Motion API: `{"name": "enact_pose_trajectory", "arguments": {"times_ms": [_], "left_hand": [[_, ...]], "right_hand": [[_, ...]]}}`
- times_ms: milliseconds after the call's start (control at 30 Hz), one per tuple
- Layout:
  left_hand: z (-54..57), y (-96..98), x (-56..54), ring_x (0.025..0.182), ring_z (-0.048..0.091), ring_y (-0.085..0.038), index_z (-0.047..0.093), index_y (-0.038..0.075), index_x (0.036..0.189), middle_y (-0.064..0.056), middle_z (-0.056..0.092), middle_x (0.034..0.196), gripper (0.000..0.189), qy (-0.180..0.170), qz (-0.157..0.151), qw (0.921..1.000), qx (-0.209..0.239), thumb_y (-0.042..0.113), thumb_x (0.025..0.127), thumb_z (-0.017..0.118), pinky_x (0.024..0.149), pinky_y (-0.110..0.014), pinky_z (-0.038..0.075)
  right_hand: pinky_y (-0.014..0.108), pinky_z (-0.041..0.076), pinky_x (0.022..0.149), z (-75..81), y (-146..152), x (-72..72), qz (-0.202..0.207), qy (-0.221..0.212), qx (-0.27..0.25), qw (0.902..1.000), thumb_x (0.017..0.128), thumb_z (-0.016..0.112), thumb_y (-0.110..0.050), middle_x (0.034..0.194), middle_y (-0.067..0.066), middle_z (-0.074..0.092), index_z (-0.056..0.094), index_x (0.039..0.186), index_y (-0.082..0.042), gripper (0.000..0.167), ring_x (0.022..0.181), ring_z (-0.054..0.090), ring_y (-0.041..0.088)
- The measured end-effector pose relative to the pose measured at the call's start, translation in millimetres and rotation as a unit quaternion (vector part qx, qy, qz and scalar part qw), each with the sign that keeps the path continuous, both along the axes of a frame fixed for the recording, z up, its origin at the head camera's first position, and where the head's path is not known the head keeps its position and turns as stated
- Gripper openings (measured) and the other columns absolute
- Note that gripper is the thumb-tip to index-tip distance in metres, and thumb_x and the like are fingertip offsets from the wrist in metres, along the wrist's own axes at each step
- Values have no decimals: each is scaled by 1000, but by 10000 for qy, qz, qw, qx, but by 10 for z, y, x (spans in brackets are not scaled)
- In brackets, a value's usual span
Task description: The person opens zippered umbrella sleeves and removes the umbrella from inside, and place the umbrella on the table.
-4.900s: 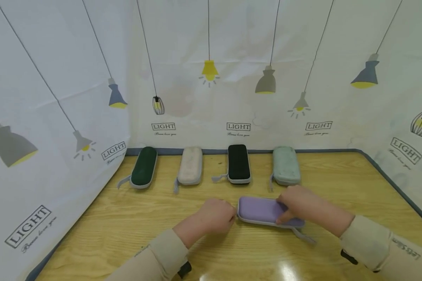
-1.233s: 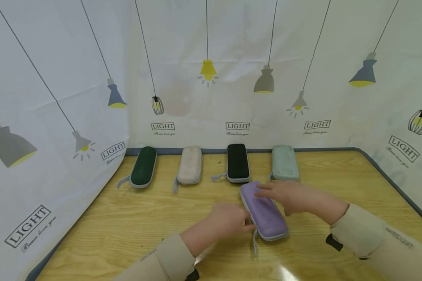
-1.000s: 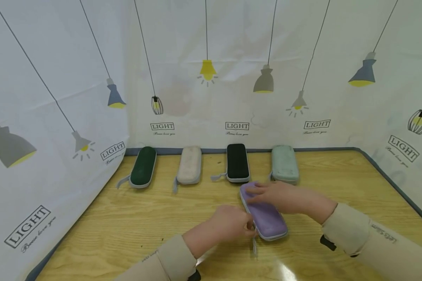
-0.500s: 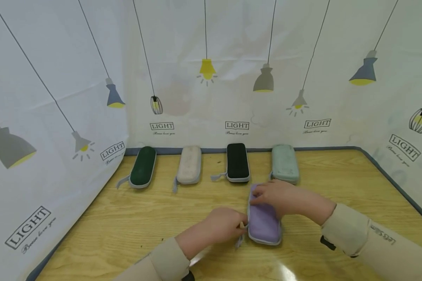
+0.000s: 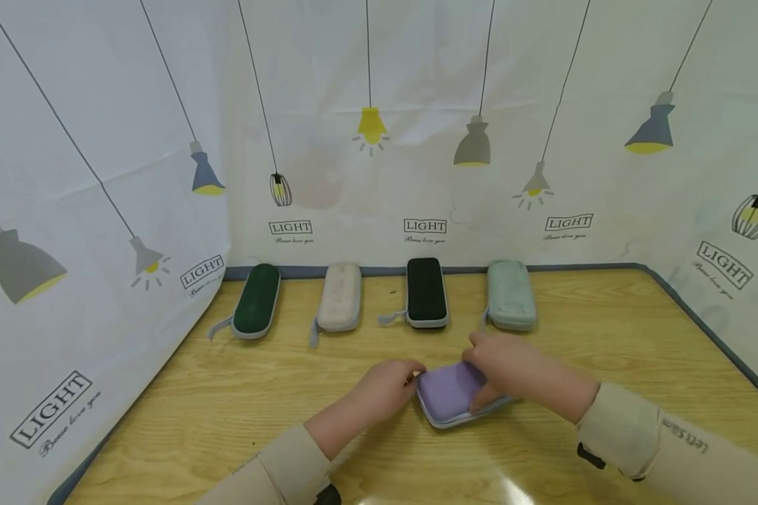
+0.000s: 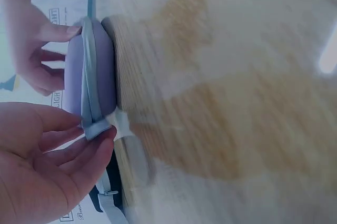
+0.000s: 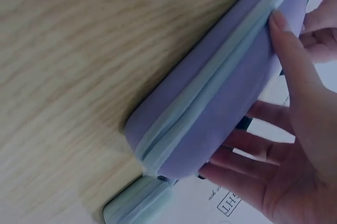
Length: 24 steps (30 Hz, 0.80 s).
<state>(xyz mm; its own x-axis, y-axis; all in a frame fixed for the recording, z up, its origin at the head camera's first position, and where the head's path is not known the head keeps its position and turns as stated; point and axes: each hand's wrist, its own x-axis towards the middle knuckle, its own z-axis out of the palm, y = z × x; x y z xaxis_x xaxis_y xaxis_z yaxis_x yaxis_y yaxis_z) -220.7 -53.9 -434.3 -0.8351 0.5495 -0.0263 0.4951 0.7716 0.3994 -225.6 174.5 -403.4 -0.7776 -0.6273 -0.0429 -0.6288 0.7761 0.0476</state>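
Observation:
A purple zip case (image 5: 448,393) with a pale grey zip band lies slantwise on the wooden table, its zip line closed along the side seen by the right wrist camera. My right hand (image 5: 512,368) grips it from above, thumb on the near long side (image 7: 231,108) and fingers over the far side. At the case's left end, my left hand (image 5: 382,393) pinches the pale fabric zip tab (image 6: 99,128) between thumb and fingers. In the head view that tab is hidden behind the fingers.
Along the table's (image 5: 227,421) back edge lie a dark green case (image 5: 257,300), a cream case (image 5: 341,297), a black case (image 5: 427,291) and a mint case (image 5: 512,294), with grey zip tabs. A lamp-printed curtain (image 5: 417,189) encloses the back and sides.
The purple case has turned from lengthwise to slantwise, its tab end now at the left. My right hand has gone from lying on top to gripping its sides; my left hand moved slightly left.

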Motion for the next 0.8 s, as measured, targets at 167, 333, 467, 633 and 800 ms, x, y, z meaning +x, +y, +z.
{"name": "enact_pose_trajectory", "arguments": {"times_ms": [167, 333, 467, 633, 800], "left_hand": [[-7, -14, -6, 109, 61, -19, 59, 2, 131, -10, 64, 123, 39, -220, 168, 9992, 292, 11, 94, 65, 89, -32, 50], [-3, -3, -19, 92, 61, -11, 50, 2, 139, -11, 62, 125, 48, -751, 462, 9930, 783, 8, 93, 64, 76, -28, 51], [-23, 12, -47, 97, 61, -13, 50, 3, 139, -11, 59, 130, 48, -908, 621, 9889, 997, 6, 93, 64, 79, -29, 51], [-75, 22, -90, 113, 59, -24, 55, 0, 134, -15, 61, 125, 44, -756, 768, 9864, 1241, 4, 91, 65, 92, -37, 49], [-100, 46, -145, 97, 63, -25, 56, -3, 131, -17, 65, 108, 44, -1423, 1132, 9623, 2025, -4, 88, 63, 80, -36, 53]], "right_hand": [[36, 49, 56, -9, -63, 82, -341, 200, 122, 9991, 61, 82, -64, 80, 7, 54, 69, 87, -5, 66, 65, 53, 18], [36, 48, 52, -22, -124, 138, -687, 20, 39, 9976, 72, 78, -60, 79, 8, 57, 69, 89, -3, 60, 61, 53, 18], [39, 50, 57, -32, -137, 167, -654, -99, -89, 9978, 77, 79, -48, 80, 9, 59, 66, 101, 1, 56, 68, 57, 21], [43, 52, 70, 45, -114, 199, -417, -405, 108, 9982, 75, 80, -29, 90, 13, 62, 60, 119, 6, 59, 82, 61, 27], [45, 52, 74, 129, -117, 192, -312, -719, 200, 9967, 78, 78, -24, 92, 15, 63, 57, 124, 7, 60, 84, 62, 28]]}}
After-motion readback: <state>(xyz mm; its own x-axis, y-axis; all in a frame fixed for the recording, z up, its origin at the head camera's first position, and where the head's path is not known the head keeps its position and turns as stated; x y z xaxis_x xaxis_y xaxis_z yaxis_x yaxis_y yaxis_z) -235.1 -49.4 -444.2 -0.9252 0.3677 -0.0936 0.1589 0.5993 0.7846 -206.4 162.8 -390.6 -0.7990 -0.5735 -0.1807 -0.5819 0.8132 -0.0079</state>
